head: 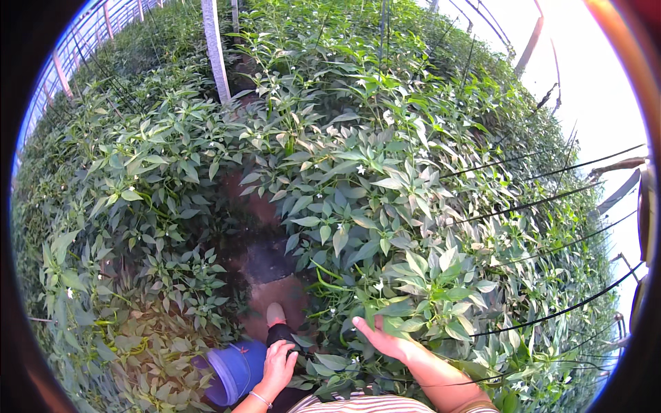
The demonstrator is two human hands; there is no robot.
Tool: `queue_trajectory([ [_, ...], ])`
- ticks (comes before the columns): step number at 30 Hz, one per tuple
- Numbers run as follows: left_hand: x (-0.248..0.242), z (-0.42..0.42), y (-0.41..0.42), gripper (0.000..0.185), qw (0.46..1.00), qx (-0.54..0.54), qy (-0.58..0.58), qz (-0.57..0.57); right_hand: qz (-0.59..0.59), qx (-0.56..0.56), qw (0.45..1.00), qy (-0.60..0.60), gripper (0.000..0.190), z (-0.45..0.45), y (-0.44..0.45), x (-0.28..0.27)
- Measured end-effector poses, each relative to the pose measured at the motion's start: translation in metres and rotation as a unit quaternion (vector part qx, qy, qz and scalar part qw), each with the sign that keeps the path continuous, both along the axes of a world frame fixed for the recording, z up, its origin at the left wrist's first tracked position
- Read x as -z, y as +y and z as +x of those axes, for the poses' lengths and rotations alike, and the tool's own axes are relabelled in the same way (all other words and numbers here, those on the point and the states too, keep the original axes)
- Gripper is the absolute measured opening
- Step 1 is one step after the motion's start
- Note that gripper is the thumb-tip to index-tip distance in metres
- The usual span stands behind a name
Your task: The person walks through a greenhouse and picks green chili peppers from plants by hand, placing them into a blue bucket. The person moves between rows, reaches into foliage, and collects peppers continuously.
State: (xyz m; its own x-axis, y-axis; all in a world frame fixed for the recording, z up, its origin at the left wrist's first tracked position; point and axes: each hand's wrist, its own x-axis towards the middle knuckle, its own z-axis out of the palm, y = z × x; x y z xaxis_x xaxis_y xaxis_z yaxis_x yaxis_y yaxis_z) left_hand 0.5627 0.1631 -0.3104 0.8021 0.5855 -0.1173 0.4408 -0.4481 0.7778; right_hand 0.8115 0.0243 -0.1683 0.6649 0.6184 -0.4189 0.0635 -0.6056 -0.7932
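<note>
My left hand is held low over the path with its fingers a little apart, and I see nothing in it. It is just right of a blue plastic bucket, which leans over with its mouth to the left. Among the leaves of a pepper plant is my right hand; foliage hides part of its fingers, so what they touch is unclear. Slender green chili peppers hang above and to the left of that hand. Small white flowers dot the same plant.
Dense pepper rows border a narrow soil path, where my shoe shows. Dark lines cross the foliage at right. A pale post stands ahead. More peppers hang low at left.
</note>
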Motion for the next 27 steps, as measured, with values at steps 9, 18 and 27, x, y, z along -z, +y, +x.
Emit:
queue_trajectory([
  [9,0.122,-0.173,0.028,0.032,0.980,-0.085,0.153,-0.099,0.354,0.185,0.874,-0.276,0.025,0.058,0.154,-0.101],
  [18,0.099,-0.196,0.111,0.034,0.952,-0.094,0.203,-0.210,0.141,0.493,0.838,-0.184,0.038,0.235,0.192,-0.082],
  [27,0.054,-0.162,0.180,0.027,0.851,-0.243,0.194,-0.424,0.006,0.129,0.904,-0.407,0.008,0.132,0.163,-0.040],
])
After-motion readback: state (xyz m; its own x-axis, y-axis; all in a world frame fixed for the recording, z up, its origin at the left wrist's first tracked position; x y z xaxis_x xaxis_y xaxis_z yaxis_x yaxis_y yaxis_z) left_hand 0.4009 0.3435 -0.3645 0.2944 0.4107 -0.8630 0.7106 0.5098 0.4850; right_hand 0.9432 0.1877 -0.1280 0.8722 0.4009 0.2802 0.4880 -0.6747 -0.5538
